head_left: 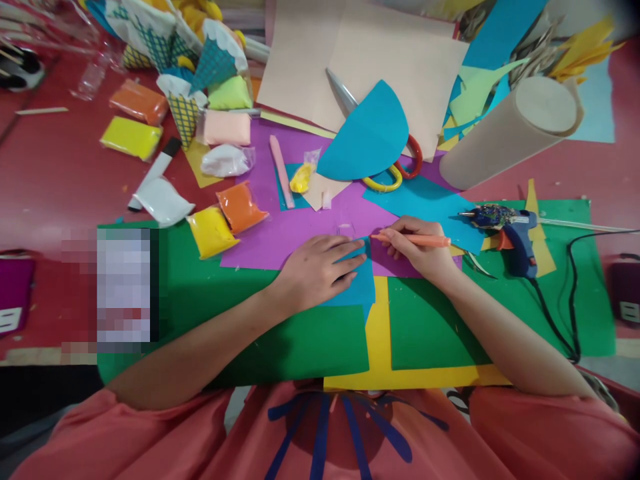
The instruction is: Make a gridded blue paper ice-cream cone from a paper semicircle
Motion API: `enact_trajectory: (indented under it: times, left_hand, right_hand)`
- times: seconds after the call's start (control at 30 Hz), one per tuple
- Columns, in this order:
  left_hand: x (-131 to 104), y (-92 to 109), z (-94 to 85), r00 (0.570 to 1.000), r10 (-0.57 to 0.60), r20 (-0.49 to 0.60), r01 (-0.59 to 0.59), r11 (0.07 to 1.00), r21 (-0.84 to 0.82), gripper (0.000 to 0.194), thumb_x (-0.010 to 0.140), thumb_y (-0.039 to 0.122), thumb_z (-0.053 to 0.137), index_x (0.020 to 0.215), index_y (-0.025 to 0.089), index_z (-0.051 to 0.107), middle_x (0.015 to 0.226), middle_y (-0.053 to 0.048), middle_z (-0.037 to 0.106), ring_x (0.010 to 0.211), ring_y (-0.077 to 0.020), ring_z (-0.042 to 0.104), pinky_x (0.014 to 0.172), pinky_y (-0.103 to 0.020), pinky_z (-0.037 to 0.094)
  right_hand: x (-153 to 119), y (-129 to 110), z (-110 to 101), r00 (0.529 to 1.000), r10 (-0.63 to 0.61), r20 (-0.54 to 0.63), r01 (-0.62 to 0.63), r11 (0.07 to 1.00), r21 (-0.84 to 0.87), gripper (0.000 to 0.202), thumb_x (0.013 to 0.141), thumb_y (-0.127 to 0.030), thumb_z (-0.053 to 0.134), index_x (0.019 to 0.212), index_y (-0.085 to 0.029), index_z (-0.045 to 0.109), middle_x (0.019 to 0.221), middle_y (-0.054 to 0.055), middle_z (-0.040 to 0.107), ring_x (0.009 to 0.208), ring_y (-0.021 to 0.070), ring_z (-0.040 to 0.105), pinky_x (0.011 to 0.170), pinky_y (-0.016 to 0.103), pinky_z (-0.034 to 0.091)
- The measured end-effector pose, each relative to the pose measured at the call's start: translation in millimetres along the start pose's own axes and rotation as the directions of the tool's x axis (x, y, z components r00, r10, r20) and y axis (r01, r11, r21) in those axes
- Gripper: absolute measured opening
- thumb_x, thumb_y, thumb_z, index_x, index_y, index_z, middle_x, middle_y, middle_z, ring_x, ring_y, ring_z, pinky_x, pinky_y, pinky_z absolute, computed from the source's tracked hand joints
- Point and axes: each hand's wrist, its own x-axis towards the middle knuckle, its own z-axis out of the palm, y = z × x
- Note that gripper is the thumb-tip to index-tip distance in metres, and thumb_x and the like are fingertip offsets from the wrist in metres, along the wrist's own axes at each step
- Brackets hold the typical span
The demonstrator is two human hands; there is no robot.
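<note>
Salmon-red shirt (335, 433) sits nearest; beyond, the left grip (320, 270) lies flat, spread slightly, on blue paper (365, 287), while the right grip (420, 257) pinches an orange pen (434, 241).

Light's middling, slightly dim from where I stand; seems to come from above, beyond the table (60, 160). Soft shadows under the left forearm (215, 340) on the green sheet (320, 340). Shirt front (337, 437) shaded. Small glints on plastic-wrapped packs (131, 137). Edges stretched, softer; top-right corner dark. Left patch pixelated. Right hand (425, 260) fairly sharp.
</note>
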Motion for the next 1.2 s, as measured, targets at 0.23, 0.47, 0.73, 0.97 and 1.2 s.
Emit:
enact_trajectory:
  times: [0.23, 0.47, 0.73, 0.97, 1.2]
  left_hand:
    - [-1.2, 0.1, 0.9, 0.999, -0.018, 0.038, 0.019, 1.0, -0.022, 0.025, 0.096, 0.024, 0.05, 0.112, 0.019, 0.069, 0.122, -0.007, 0.069, 0.11, -0.0231, 0.063, 0.09, -0.038, 0.052]
    - [0.0, 0.9, 2.5, 0.997, -0.04, 0.061, 0.043, 0.997, -0.063, 0.027, 0.096, 0.023, 0.047, 0.114, 0.017, 0.066, 0.126, -0.008, 0.066, 0.112, -0.0253, 0.061, 0.09, -0.04, 0.051]
    - [-0.7, 0.2, 2.7, 0.996, -0.04, 0.082, 0.044, 0.998, -0.047, 0.028, 0.096, 0.024, 0.047, 0.116, 0.018, 0.066, 0.128, -0.008, 0.066, 0.114, -0.0246, 0.059, 0.092, -0.04, 0.051]
    - [0.2, 1.2, 2.2, 0.999, -0.023, 0.038, 0.024, 0.999, -0.032, 0.026, 0.095, 0.023, 0.048, 0.113, 0.017, 0.067, 0.125, -0.007, 0.067, 0.11, -0.0253, 0.061, 0.089, -0.04, 0.052]
    - [0.1, 1.4, 1.9, 0.999, -0.022, 0.03, 0.023, 0.999, -0.033, 0.026, 0.095, 0.022, 0.048, 0.112, 0.017, 0.067, 0.124, -0.007, 0.068, 0.109, -0.0256, 0.062, 0.088, -0.04, 0.052]
  right_hand:
    - [0.8, -0.4, -0.2, 0.999, 0.042, -0.017, -0.041, 0.997, 0.071, 0.03, 0.082, -0.044, 0.066, 0.067, -0.017, 0.065, 0.056, 0.001, 0.063, 0.045, 0.0108, 0.056, 0.044, 0.025, 0.042]
    - [0.2, 0.0, 0.8, 0.999, 0.034, -0.032, -0.031, 0.995, 0.094, 0.028, 0.083, -0.042, 0.065, 0.07, -0.017, 0.066, 0.059, 0.001, 0.063, 0.047, 0.0107, 0.057, 0.046, 0.025, 0.044]
    - [0.9, -0.8, 0.6, 0.999, 0.036, 0.002, -0.036, 0.999, 0.041, 0.029, 0.082, -0.043, 0.065, 0.068, -0.017, 0.065, 0.059, 0.001, 0.064, 0.047, 0.0102, 0.055, 0.045, 0.024, 0.042]
    - [0.7, -1.7, 2.0, 0.998, 0.057, -0.023, -0.055, 0.995, 0.079, 0.028, 0.082, -0.042, 0.065, 0.07, -0.017, 0.065, 0.058, 0.001, 0.063, 0.046, 0.0102, 0.056, 0.045, 0.024, 0.042]
    - [0.3, 0.4, 0.4, 1.0, 0.001, 0.005, -0.001, 1.0, 0.03, 0.026, 0.083, -0.035, 0.064, 0.065, -0.017, 0.065, 0.059, 0.001, 0.063, 0.051, 0.0101, 0.054, 0.047, 0.024, 0.04]
